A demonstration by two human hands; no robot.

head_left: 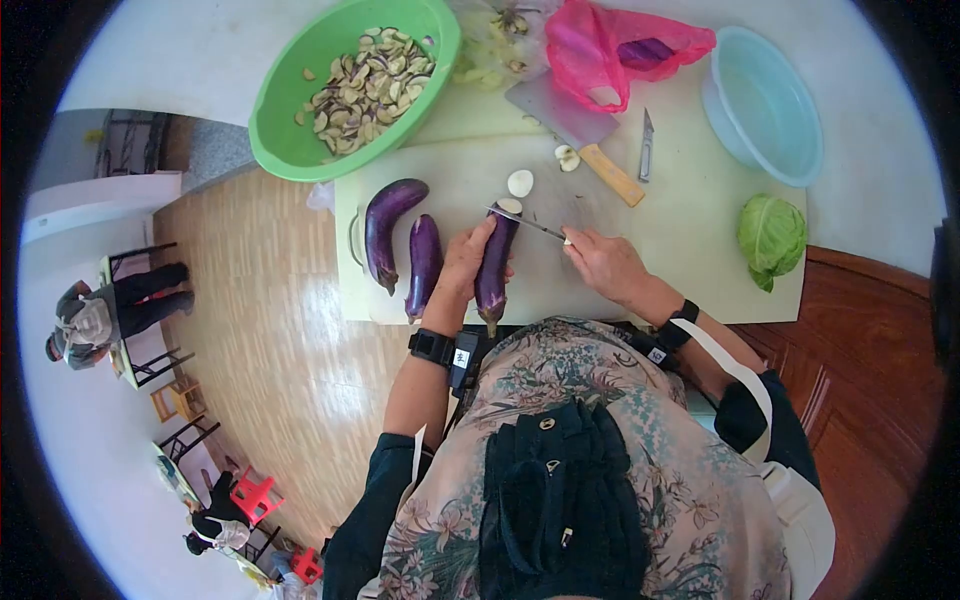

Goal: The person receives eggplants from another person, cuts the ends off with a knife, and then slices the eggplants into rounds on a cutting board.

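My left hand (468, 259) is wrapped round a purple eggplant (495, 262) whose stem points toward my body. Its far end is cut, showing pale flesh. In my right hand (606, 264) is a small knife (540, 228), its blade lying across that cut end. A round white eggplant slice (520, 183) rests on the cutting board (590, 285) just beyond. Two whole eggplants lie to the left: a curved one (384, 230) and a straighter one (424, 262) beside my left wrist.
A green basin (268, 130) holds many eggplant slices (370, 90). Beyond the board are a cleaver (612, 175), a folding knife (646, 146), a pink bag (590, 50) and a blue basin (765, 105). A cabbage (771, 240) sits right. Other people are at tables far left.
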